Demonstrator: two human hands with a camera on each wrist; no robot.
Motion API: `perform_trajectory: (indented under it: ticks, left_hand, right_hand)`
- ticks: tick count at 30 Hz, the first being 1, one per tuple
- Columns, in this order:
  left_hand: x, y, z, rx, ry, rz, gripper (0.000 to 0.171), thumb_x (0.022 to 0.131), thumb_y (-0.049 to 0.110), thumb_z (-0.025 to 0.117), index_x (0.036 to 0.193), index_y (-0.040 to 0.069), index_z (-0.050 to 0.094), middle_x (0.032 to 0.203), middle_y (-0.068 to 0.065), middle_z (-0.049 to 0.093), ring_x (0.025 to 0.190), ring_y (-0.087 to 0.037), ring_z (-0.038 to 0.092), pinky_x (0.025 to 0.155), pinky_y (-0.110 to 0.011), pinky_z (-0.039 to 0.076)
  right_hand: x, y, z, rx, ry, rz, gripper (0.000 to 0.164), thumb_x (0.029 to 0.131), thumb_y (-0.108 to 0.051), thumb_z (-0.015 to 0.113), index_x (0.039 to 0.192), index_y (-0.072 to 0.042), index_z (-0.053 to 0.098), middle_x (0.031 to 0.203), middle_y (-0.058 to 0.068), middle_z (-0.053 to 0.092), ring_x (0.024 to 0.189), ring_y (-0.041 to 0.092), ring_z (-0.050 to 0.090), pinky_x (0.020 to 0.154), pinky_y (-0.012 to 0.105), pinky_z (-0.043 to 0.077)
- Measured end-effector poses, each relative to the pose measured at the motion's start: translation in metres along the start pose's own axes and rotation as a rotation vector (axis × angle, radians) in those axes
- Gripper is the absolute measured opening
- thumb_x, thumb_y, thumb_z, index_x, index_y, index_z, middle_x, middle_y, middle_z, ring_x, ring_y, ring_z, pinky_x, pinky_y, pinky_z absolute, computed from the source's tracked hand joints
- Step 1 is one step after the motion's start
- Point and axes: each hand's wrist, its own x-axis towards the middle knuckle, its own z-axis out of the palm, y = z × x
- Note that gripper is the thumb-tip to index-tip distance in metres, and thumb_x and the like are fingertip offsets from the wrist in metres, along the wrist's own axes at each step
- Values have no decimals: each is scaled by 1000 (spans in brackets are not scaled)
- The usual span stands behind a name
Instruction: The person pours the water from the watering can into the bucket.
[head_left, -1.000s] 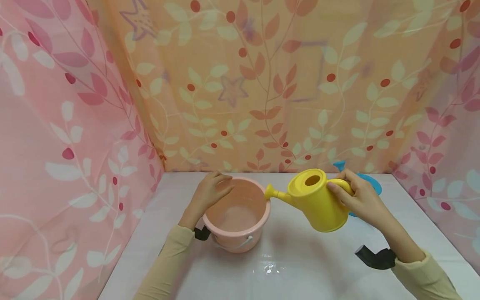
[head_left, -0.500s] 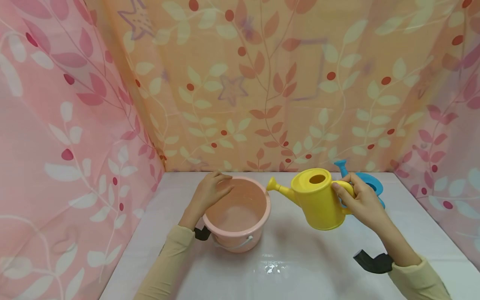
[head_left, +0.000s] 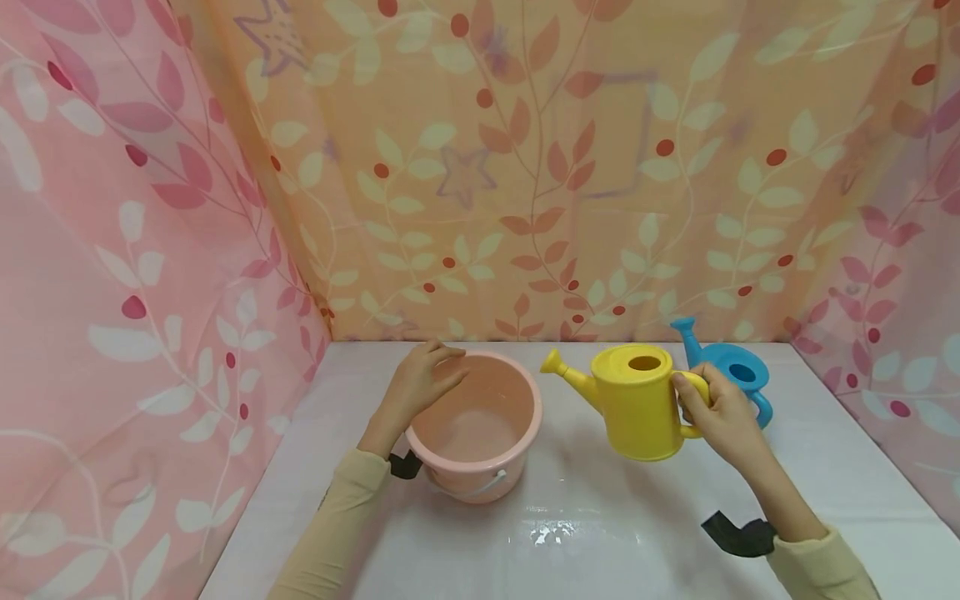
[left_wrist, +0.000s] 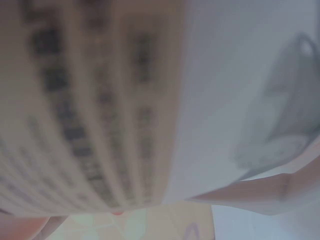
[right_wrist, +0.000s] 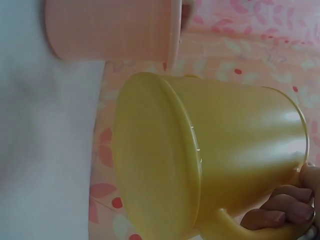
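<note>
My right hand grips the handle of a yellow watering can, held nearly upright with its spout toward the pink bucket. The right wrist view shows the can's underside and my fingers curled through the handle. My left hand holds the bucket's left rim, thumb on the inner side and fingers over the edge; part of the grip is hidden. The spout tip stands just right of the bucket rim, apart from it. A blurred printed label fills much of the left wrist view.
A blue watering can stands behind my right hand, partly hidden by it. Water lies on the white table in front of and right of the bucket. Patterned cloth hangs behind and along both sides.
The yellow watering can has shifted slightly right and tipped back to nearly upright, its spout drawing away from the bucket rim. More of the blue can shows. The left hand and bucket stay put.
</note>
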Motion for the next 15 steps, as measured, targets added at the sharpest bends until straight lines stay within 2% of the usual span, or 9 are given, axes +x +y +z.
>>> perform_trajectory:
  ticks: [9, 15]
  left_hand:
    - [0, 0, -1, -6, -2, -4, 32, 81, 30, 72, 108, 13, 70, 85, -5, 55, 80, -19, 52, 70, -32, 44]
    - [1, 1, -2, -3, -8, -3, 32, 81, 31, 72, 107, 13, 70, 86, -6, 55, 80, -18, 52, 70, -32, 44]
  right_hand:
    - [-7, 16, 10, 47, 42, 15, 30, 99, -24, 43, 84, 0, 48, 61, 8, 46, 55, 17, 48, 48, 23, 43]
    - [-10, 25, 16, 83, 43, 46, 31, 100, -25, 41, 90, 2, 52, 65, 7, 50, 58, 15, 50, 51, 22, 45]
